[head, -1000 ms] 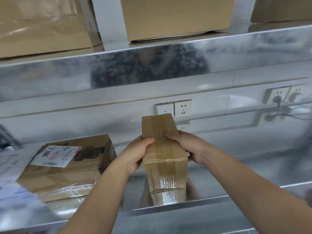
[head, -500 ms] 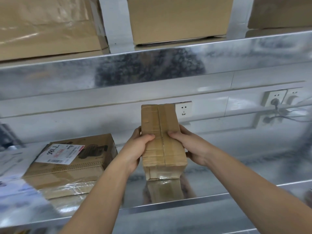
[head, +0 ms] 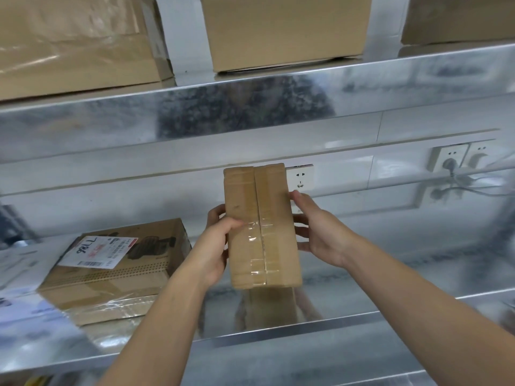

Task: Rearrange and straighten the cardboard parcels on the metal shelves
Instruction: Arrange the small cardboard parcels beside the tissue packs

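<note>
A small taped cardboard parcel is held upright above the middle of the lower metal shelf, its broad taped face towards me. My left hand grips its left side, thumb across the front. My right hand holds its right side with the fingers behind the parcel. A flat parcel with a white label lies skewed on the same shelf to the left.
The upper shelf carries a large box at the left, one in the middle and one at the right. Wall sockets and a plugged-in cable sit behind the lower shelf.
Both hands have lifted the small parcel off the shelf and tipped its top back, so its broad taped face now points at me. The labelled parcel has not moved.
</note>
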`<state>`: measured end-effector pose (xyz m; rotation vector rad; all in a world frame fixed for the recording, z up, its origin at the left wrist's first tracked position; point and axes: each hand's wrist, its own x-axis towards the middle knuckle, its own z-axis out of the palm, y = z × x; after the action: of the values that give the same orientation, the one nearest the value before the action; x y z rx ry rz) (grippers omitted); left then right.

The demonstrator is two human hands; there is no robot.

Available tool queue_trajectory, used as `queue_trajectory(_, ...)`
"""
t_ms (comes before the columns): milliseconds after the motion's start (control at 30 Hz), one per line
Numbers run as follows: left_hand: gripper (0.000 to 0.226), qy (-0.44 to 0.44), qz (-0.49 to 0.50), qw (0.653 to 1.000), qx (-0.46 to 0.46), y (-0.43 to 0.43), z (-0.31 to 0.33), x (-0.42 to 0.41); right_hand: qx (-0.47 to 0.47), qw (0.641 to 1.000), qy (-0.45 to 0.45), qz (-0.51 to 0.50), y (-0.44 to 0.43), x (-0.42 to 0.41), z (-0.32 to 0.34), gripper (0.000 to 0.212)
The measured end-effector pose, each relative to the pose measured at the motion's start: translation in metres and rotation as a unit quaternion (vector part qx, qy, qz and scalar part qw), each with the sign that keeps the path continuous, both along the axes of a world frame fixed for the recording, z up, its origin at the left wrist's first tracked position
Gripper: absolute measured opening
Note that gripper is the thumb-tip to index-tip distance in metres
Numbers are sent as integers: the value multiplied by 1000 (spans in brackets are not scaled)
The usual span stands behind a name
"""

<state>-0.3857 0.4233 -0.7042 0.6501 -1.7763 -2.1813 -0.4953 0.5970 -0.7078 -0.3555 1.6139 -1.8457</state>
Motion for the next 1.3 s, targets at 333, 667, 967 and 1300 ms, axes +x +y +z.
queue_trajectory(333, 75, 18, -3, 1000, -1, 2, 6, 2, -30, 999, 1, -31, 2, 0, 5, 41)
queue_trajectory(667, 63, 17, 8, 1000, 4, 0, 17, -2, -31, 999, 16, -37, -4, 5, 11, 47)
queue_trajectory(967, 70, 7, 4, 1000, 12, -1, 16, -4, -67, 998, 18, -12, -7, 7, 5, 36)
queue_trajectory(1300, 39, -22, -5, 1000, 12, -7, 17, -9, -96, 995, -2, 1, -11, -5, 2, 38)
